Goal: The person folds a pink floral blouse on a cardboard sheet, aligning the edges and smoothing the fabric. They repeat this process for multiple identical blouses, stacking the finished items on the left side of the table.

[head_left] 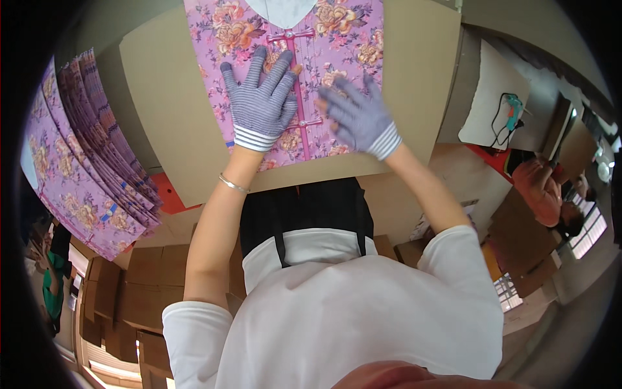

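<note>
A purple floral piece shaped like a jacket front (220, 58) lies flat on a tan board (162, 84). A pink strip runs down its middle, with pink knot-style fasteners across it and a pale neck opening at the top. My left hand (262, 107), in a grey striped glove with some bare fingertips, rests flat on its left half, fingers spread. Over the right half is my right hand (359, 117), gloved the same way. It is smeared by motion, but its fingers look apart with nothing between them. Whether it touches the piece I cannot tell.
Stacked matching floral pieces (97, 149) stand at the left. On the right, a teal glue-gun-like tool (513, 110) with a black cord lies on a white sheet (486, 84). Cardboard boxes (152, 272) are at the lower left. One person (547, 194) is at the right, another (55, 272) far left.
</note>
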The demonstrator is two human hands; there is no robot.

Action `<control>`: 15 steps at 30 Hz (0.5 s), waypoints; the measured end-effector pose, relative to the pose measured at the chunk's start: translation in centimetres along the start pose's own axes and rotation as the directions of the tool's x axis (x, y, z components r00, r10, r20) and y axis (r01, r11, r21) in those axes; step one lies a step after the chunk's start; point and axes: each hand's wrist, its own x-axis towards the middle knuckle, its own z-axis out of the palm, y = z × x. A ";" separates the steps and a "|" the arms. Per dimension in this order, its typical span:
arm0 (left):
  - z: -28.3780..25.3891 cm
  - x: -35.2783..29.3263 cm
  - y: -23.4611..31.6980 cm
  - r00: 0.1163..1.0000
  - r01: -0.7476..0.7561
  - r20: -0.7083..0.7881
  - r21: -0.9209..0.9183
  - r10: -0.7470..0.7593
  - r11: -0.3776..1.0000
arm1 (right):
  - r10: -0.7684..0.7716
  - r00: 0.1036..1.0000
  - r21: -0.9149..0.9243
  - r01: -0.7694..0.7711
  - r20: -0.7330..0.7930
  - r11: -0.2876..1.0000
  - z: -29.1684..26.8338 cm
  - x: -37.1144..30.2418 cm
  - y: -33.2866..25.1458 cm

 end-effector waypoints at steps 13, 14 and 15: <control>-0.4 0.1 0.0 1.000 0.007 0.012 -0.002 -0.007 1.000 | -0.158 0.945 -0.199 0.102 -0.287 0.975 -2.0 22.9 22.2; -0.3 0.2 -0.1 1.000 0.005 -0.001 0.005 -0.005 1.000 | -0.143 0.944 -0.192 0.087 -0.297 0.977 -1.9 22.6 21.6; -0.3 0.3 0.0 1.000 -0.001 -0.013 0.009 0.001 1.000 | -0.123 0.944 -0.187 0.067 -0.306 0.980 -1.8 22.1 20.8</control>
